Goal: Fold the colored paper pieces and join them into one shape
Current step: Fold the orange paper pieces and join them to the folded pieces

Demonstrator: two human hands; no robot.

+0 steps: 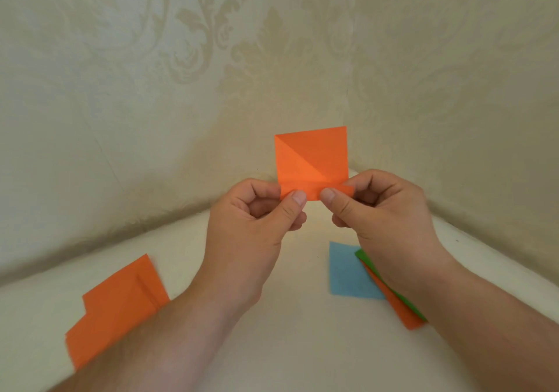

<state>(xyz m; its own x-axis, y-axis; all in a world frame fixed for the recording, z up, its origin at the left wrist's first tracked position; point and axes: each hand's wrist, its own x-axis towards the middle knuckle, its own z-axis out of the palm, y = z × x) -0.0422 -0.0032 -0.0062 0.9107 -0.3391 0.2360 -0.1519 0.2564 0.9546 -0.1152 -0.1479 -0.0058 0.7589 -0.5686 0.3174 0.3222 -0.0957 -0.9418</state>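
Wallpaper (151,59) with a pale embossed floral pattern is filling the upper part of the view, two walls meeting in a corner behind the hands. Below it a smooth white counter (287,346) is spreading toward the camera.

Both bare forearms are reaching forward from the bottom edge and angling inward, so the hands are meeting near the centre, raised above the counter. The left hand (257,225) is pinching the lower edge of a small orange paper (311,158) between thumb and curled fingers; the right hand (378,210) is pinching the same edge just beside it, thumb in front — the two thumbs lying close together.

The orange paper is standing upright, roughly rectangular and slightly taller than wide, with a diagonal crease running from its upper left toward its lower right and a narrow strip folded up along the bottom.

On the counter at the lower left, a larger creased orange sheet (115,310) is lying flat, partly hidden by the left forearm. Under the right wrist a light blue square (348,273) is lying flat, with a green piece (367,260) and another orange piece (405,313) overlapping beside it.
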